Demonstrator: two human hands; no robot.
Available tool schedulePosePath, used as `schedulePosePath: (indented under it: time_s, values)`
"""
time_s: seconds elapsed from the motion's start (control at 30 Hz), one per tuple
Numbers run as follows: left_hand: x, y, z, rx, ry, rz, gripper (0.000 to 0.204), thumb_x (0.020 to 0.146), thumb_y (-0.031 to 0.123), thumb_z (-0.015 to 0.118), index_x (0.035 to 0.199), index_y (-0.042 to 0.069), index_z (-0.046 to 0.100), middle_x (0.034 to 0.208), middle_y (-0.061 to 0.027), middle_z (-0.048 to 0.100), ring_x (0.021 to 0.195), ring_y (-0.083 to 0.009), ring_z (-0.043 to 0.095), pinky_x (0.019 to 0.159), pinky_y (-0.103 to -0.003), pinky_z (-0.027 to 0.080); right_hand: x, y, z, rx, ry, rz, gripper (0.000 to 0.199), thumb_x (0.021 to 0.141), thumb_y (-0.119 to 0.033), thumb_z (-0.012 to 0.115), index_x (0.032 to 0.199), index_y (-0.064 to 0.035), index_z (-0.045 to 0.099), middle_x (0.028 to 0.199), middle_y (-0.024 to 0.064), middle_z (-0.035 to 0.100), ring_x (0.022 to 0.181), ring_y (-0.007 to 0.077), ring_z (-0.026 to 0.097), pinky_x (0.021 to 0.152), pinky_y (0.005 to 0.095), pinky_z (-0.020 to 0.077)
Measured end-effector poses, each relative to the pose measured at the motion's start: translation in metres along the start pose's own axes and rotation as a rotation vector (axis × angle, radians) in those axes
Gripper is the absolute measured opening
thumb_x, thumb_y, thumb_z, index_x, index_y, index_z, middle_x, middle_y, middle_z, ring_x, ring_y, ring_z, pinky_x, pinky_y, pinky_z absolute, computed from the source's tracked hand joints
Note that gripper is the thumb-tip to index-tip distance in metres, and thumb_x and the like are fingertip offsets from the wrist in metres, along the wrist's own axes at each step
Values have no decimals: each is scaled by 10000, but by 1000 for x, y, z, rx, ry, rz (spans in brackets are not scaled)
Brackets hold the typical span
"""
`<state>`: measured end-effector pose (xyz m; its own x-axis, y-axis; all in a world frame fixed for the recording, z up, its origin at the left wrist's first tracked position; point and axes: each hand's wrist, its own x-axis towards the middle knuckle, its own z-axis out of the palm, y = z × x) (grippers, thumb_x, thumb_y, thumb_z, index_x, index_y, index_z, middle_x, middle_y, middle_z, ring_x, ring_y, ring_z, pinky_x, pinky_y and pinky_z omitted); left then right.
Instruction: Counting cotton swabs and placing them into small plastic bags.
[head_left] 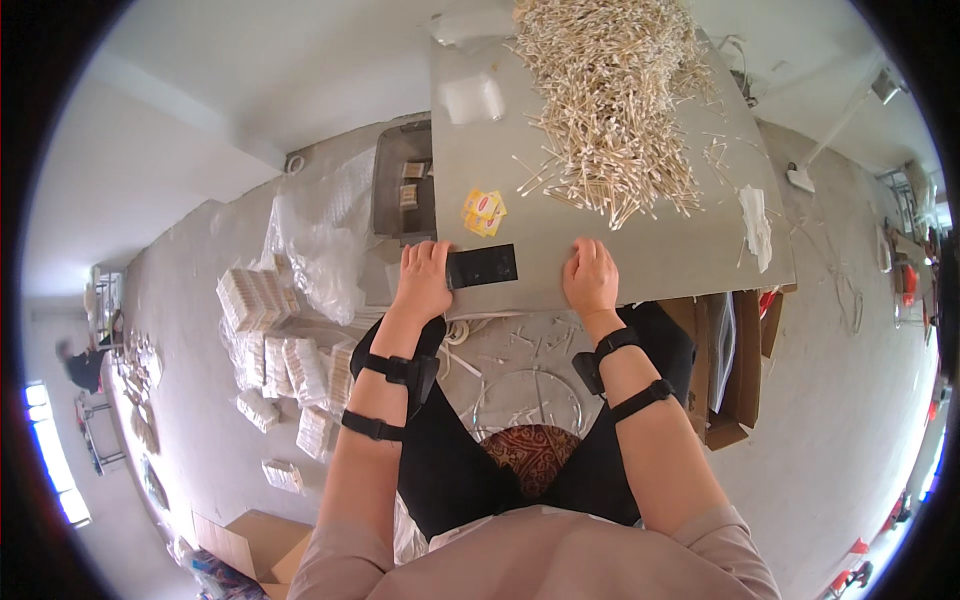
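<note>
My left hand point(425, 277) rests at the near left edge of the grey table point(480, 160), its fingers curled together. Right against it lies a black phone point(482, 265), dark screen up; whether the fingers grip its end is hidden. Some way to the right, my right hand point(591, 274) lies on the same edge, loosely closed, with nothing visible in it. Beyond the phone are a few small yellow printed cards point(484, 212). A large heap of cotton swabs point(615, 100) covers the far middle of the table.
A clear plastic box point(472, 98) and a crumpled white tissue point(756, 228) lie on the table. Left of it stands a dark bin point(390, 215) with small packs inside. Bundled swab packs point(295, 365) and plastic film point(325, 245) cover the floor at left; cardboard boxes point(740, 400) stand at right.
</note>
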<state>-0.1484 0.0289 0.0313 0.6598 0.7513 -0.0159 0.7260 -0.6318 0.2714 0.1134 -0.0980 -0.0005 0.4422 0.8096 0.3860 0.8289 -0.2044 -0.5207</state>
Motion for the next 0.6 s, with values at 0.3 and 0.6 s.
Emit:
schedulePosePath:
  time_s: [0.3, 0.6]
  values:
    - [-3, -7, -15, -215, -66, 81, 757, 687, -63, 698, 1379, 78, 427, 1315, -174, 542, 1303, -379, 479, 1188, -537, 292, -1, 0, 1, 0, 4, -10, 161, 811, -39, 590, 964, -58, 544, 867, 142, 576, 849, 360, 602, 732, 472, 507]
    - [-3, -9, -18, -359, -133, 61, 833, 682, 68, 851, 1397, 56, 424, 1356, -174, 570, 1308, -361, 503, 1177, -512, 329, 2, 0, 0, 3, -13, -2, 170, 816, -56, 594, 978, -60, 540, 882, 147, 582, 861, 365, 604, 742, 478, 510]
